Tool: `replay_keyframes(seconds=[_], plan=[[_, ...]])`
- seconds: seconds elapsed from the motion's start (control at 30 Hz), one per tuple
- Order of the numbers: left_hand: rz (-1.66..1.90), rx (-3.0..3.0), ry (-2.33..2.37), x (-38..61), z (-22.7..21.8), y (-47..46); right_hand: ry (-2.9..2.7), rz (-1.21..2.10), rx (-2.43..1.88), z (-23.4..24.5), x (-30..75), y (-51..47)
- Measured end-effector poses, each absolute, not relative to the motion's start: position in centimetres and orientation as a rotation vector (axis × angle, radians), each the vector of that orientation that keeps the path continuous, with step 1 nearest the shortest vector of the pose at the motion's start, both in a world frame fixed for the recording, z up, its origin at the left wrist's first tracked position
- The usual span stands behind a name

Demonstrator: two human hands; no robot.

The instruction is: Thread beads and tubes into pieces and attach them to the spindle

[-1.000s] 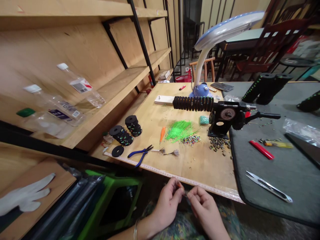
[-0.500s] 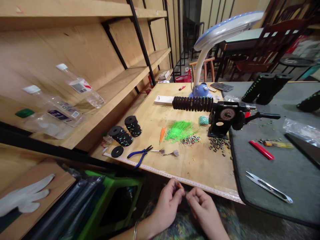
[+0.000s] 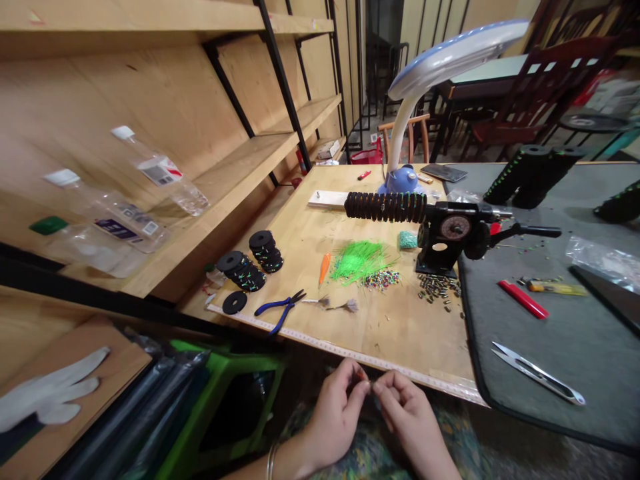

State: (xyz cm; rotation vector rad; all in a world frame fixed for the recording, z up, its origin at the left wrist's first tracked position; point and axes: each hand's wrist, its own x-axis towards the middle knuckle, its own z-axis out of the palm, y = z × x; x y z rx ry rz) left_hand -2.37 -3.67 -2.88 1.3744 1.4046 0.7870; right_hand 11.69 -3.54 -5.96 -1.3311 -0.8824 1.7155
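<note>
My left hand and my right hand meet fingertip to fingertip just below the near edge of the wooden table, over my lap. Both are closed in a pinch on a tiny piece with a bit of orange showing; I cannot make out what it is. On the table beyond lie a heap of green strands, coloured beads, small dark metal pieces, an orange float and blue pliers.
A black winder with a ribbed roller stands mid-table, a desk lamp behind it. Black discs sit left. Thread snips, a red lighter lie on the grey mat. Bottles lie on the left shelf.
Both hands stayed at the table's near edge, working the tiny piece; the fingertips have drawn slightly closer together and a little lower. Nothing on the table moved.
</note>
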Motion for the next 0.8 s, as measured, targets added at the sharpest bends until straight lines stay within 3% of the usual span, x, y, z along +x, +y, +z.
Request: replay_keyframes(seconds=[0.8], plan=[[0.708, 1.510, 1.308, -2.20, -2.05, -3.69, -0.655, 1.740, -1.236, -5.34, 11.89, -3.20]])
